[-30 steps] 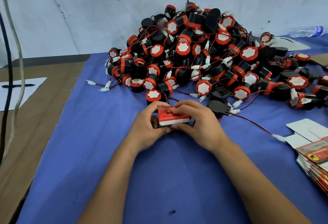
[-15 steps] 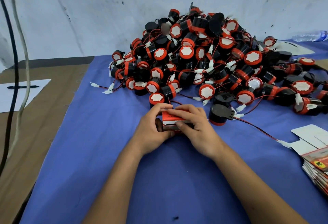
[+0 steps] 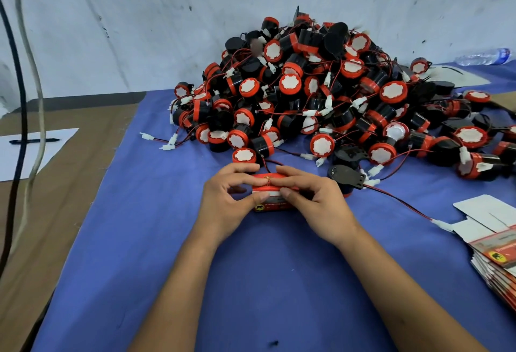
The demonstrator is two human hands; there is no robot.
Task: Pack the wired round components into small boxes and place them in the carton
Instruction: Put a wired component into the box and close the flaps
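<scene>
Both the left hand (image 3: 226,201) and right hand (image 3: 315,203) grip a small red-and-white box (image 3: 272,203) on the blue-clothed desk (image 3: 156,240), before a white wall (image 3: 139,17).

Red-and-white small box (image 3: 275,194) with gold print; black-and-red components (image 3: 321,95) with white faces, red wires; blue cloth (image 3: 139,240); brown table (image 3: 55,212); white paper (image 3: 16,156).

small red box (image 3: 275,194) (closed) before piled red-black wired components (image 3: 321,95).
</scene>
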